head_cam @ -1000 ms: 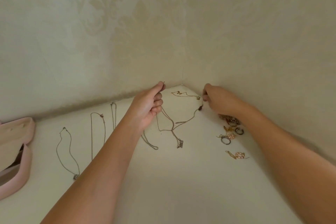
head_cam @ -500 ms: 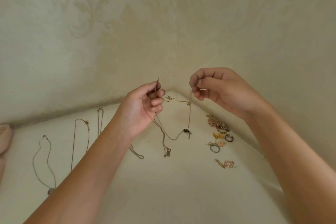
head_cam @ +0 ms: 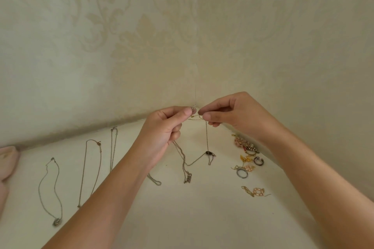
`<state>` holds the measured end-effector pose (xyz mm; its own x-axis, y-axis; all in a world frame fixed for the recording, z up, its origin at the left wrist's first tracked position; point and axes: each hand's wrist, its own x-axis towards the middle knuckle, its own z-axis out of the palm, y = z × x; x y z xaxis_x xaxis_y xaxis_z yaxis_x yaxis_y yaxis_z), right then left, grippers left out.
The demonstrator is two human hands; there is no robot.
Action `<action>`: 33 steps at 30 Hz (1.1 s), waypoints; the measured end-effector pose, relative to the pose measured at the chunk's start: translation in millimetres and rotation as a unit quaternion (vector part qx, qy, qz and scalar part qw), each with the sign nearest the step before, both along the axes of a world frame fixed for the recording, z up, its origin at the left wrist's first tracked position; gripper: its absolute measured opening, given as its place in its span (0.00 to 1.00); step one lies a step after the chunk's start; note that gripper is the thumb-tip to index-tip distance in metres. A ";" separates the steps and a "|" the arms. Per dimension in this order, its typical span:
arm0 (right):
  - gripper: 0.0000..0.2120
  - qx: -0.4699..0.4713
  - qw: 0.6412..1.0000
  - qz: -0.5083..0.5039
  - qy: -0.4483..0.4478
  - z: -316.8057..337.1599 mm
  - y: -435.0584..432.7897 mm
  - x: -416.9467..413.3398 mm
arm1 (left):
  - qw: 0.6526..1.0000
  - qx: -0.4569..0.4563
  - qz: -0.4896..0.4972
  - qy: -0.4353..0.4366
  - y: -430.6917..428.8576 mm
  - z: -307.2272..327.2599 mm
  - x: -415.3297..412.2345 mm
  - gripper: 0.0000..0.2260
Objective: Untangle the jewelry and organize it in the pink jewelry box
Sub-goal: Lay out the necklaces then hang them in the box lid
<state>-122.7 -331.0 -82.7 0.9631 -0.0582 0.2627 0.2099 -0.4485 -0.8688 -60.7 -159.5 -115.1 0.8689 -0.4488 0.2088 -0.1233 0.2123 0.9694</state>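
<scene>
Thin gold-coloured metal: a chain (head_cam: 206,137) is held up between the two hands, in front of the corner where the two walls meet. The left hand (head_cam: 164,133) pinches one end of it, where a small clasp shows. Thumb and forefinger are pressed together on it, and the other fingers (head_cam: 176,128) are curled toward the palm. The right hand (head_cam: 236,115) is just beside the left one, their fingertips almost touching. Its thumb and forefinger also pinch the chain, and its other fingers are loosely bent.

From the right hand the chain hangs straight down, so its long axis is vertical, and it ends at a dark pendant (head_cam: 208,152) low over the bench (head_cam: 182,218). I cannot tell if the pendant touches the bench. From there a strand runs to the left and rises toward the left hand. Under that hand more strands go down to a small charm (head_cam: 188,179) lying on the bench. Whether these are one chain or two, I cannot tell.

To the left, three necklaces (head_cam: 91,168) lie on the bench, stretched out side by side and apart, each with its length pointing toward the wall (head_cam: 121,46). To the right, near the other wall, lie rings (head_cam: 241,173) and earrings (head_cam: 258,191) in a loose group. The pink box (head_cam: 8,159) shows only partly at the far left edge, well apart from the chain.
</scene>
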 end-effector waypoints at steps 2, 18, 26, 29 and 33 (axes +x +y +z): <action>0.06 0.019 1.000 0.000 -0.007 -1.1 1.4 0.4 | 1.000 0.011 0.010 -0.017 -0.1 -0.6 -0.1 0.07; 0.03 -0.001 0.995 0.003 -0.095 -8.8 5.1 6.2 | 0.997 0.056 0.029 -0.036 -2.5 -4.1 -2.1 0.10; 0.04 -0.081 0.989 0.007 -0.125 -11.5 9.7 5.9 | 0.997 0.056 -0.034 0.027 -1.3 -5.3 -1.5 0.08; 0.04 -0.096 0.985 0.009 -0.141 -11.7 11.9 5.0 | 0.995 0.049 -0.051 0.064 -1.9 -3.9 -0.4 0.11; 0.04 -0.100 0.983 0.007 -0.156 -11.6 13.2 3.9 | 0.992 0.032 -0.068 0.097 -0.3 -3.0 1.1 0.07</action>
<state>-118.9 -317.8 -94.4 0.8347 0.0373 0.5494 0.4586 -0.5995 -0.6560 -59.6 -159.8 -118.1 0.8207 -0.5713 0.0106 0.0926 0.1512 0.9842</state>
